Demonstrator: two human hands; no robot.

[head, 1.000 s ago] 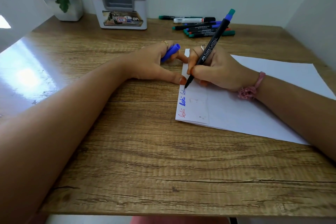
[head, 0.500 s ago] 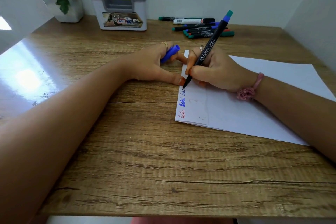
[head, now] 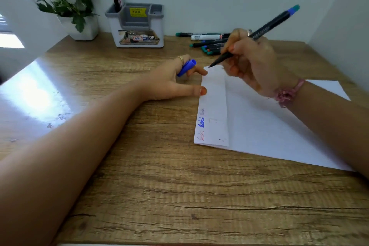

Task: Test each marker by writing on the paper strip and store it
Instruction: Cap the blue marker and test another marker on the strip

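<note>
The print along the black pen [head: 253, 36] is blurred and cannot be read. On the folded paper [head: 249, 118], three small scribbles in red, blue and violet are seen near its left edge, illegible. The pen is gripped by the right hand [head: 249, 62], tip raised just above the paper's far corner. A blue cap [head: 186, 68] is pinched in the left hand [head: 175, 82], whose thumb touches the paper's edge. Behind the paper, "OPE" is made out on the organizer [head: 137, 26].

The counter [head: 159, 185] is grainy, rough-looking wood with a glossy glare at its left, the folded paper strip [head: 214, 106] matt white, the organiser [head: 139, 26] smooth grey-white plastic, the marker [head: 259, 32] matt black.
</note>
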